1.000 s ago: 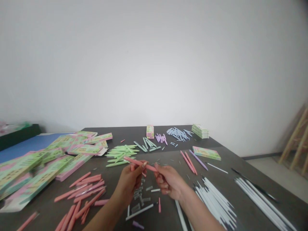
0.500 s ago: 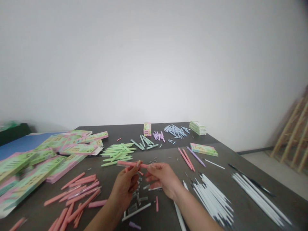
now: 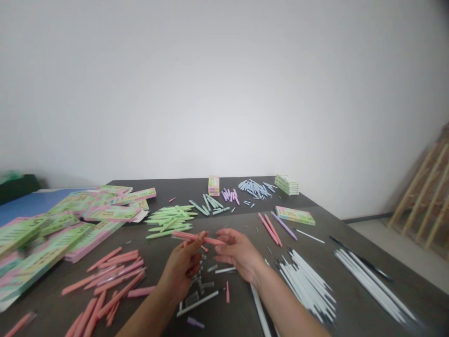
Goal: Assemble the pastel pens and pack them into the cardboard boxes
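A pink pen (image 3: 212, 241) with a clear cap at its left end lies roughly level above the table. My left hand (image 3: 182, 262) is closed, pinching the pen near its middle between thumb and fingers. Around the pen's right end is my right hand (image 3: 242, 255), its fingers apart above and below the barrel; whether they touch it is hard to see. Beneath the hands are loose clear caps (image 3: 200, 286), a white refill (image 3: 197, 303), a small pink piece (image 3: 228, 292) and a small purple piece (image 3: 195, 322).
Pink pens (image 3: 119, 276) lie at left, below cartons (image 3: 45, 262). Green pens (image 3: 170, 220), purple pieces (image 3: 230, 196) and blue pieces (image 3: 256, 188) lie farther back. White refills (image 3: 307, 285) spread at right, near a flat carton (image 3: 295, 215). A wooden rack (image 3: 426, 192) stands beyond the table.
My right hand's fingers have spread from a pinch on the pen's right end, baring that end. The left hand keeps its hold. The view has shifted slightly.
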Demonstrator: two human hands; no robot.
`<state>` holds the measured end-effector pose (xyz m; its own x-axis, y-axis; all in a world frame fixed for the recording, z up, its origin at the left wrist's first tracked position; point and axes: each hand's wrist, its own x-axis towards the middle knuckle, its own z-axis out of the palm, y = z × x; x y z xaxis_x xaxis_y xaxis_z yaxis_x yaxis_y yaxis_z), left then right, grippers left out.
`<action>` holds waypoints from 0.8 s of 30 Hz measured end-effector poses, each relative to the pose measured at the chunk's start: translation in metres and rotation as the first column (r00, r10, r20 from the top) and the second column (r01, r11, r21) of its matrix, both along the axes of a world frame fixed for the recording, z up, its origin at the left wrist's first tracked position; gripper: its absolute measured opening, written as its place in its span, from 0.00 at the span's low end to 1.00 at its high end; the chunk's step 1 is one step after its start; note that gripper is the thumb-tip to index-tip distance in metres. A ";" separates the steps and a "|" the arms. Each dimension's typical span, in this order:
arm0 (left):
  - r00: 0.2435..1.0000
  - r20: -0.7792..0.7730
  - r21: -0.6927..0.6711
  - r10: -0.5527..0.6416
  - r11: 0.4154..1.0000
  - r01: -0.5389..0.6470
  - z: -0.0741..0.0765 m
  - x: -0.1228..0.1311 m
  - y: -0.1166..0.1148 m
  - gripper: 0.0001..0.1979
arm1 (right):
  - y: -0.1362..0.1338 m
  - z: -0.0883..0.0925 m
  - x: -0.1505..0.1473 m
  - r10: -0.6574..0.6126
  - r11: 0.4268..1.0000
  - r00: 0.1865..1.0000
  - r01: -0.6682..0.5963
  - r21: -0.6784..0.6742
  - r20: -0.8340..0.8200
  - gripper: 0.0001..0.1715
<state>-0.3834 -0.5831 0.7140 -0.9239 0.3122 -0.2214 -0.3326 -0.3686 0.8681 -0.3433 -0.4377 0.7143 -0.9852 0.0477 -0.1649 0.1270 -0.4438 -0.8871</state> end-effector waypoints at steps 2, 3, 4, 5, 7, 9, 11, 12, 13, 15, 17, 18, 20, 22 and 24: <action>1.000 0.009 0.003 0.001 1.000 -0.001 -0.001 0.000 0.000 0.22 | 0.001 -0.001 -0.001 0.039 0.999 0.999 -0.039 0.015 0.024 0.30; 1.000 0.012 0.004 -0.001 1.000 0.001 -0.001 0.000 0.000 0.22 | 0.002 -0.002 -0.002 0.054 0.998 0.998 -0.055 0.031 0.041 0.29; 1.000 0.015 0.004 -0.004 1.000 0.004 -0.001 -0.001 0.000 0.22 | 0.003 -0.003 -0.002 0.058 0.997 0.997 -0.060 0.051 0.051 0.29; 1.000 0.019 0.004 -0.009 1.000 0.009 -0.001 -0.001 0.000 0.21 | 0.004 -0.004 -0.003 0.047 0.996 0.998 -0.050 0.069 0.050 0.28; 0.999 0.028 0.004 -0.020 1.000 0.020 -0.001 -0.001 0.000 0.20 | 0.005 -0.006 -0.004 0.010 0.996 1.000 -0.012 0.091 0.026 0.29; 0.999 0.034 0.005 -0.027 1.000 0.027 -0.002 -0.001 0.000 0.20 | 0.005 -0.008 -0.004 0.017 0.995 1.000 -0.019 0.095 0.019 0.33; 0.998 0.041 0.008 -0.039 0.999 0.038 -0.003 -0.002 0.000 0.20 | 0.006 -0.010 -0.005 0.064 0.992 0.997 -0.068 0.102 0.044 0.30; 0.998 0.045 0.009 -0.046 0.999 0.046 -0.003 -0.002 0.000 0.20 | 0.006 -0.010 -0.006 0.081 0.990 0.995 -0.087 0.110 0.056 0.29; 0.997 0.049 0.009 -0.054 0.999 0.053 -0.003 -0.003 -0.001 0.20 | 0.007 -0.011 -0.006 0.083 0.989 0.995 -0.090 0.121 0.060 0.29; 0.997 0.055 0.011 -0.061 0.998 0.060 -0.004 -0.003 -0.001 0.21 | 0.007 -0.011 -0.007 0.049 0.989 0.998 -0.054 0.140 0.042 0.27; 0.997 0.060 0.010 -0.058 0.998 0.058 -0.004 -0.002 -0.001 0.20 | 0.008 -0.011 -0.007 0.021 0.990 1.000 -0.023 0.142 0.020 0.29; 0.996 0.062 0.009 -0.056 0.998 0.056 -0.004 -0.002 -0.001 0.19 | 0.008 -0.011 -0.006 0.028 0.990 0.999 -0.030 0.139 0.020 0.32; 0.996 0.066 0.005 -0.054 0.999 0.054 -0.004 -0.002 -0.001 0.18 | 0.008 -0.011 -0.006 0.071 0.987 0.997 -0.076 0.144 0.040 0.29; 0.996 0.069 0.001 -0.053 0.999 0.053 -0.003 -0.003 -0.001 0.16 | 0.008 -0.013 -0.007 0.102 0.977 0.993 -0.112 0.179 0.064 0.25; 0.996 0.072 -0.010 -0.046 0.999 0.047 -0.003 -0.005 -0.002 0.15 | 0.012 -0.015 -0.010 0.083 0.967 0.994 -0.097 0.235 0.069 0.22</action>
<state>-0.3879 -0.5852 0.7112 -0.8903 0.3511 -0.2901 -0.4101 -0.3411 0.8458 -0.3529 -0.4261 0.6990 -0.9763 0.0036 -0.2163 0.2110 -0.2054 -0.9557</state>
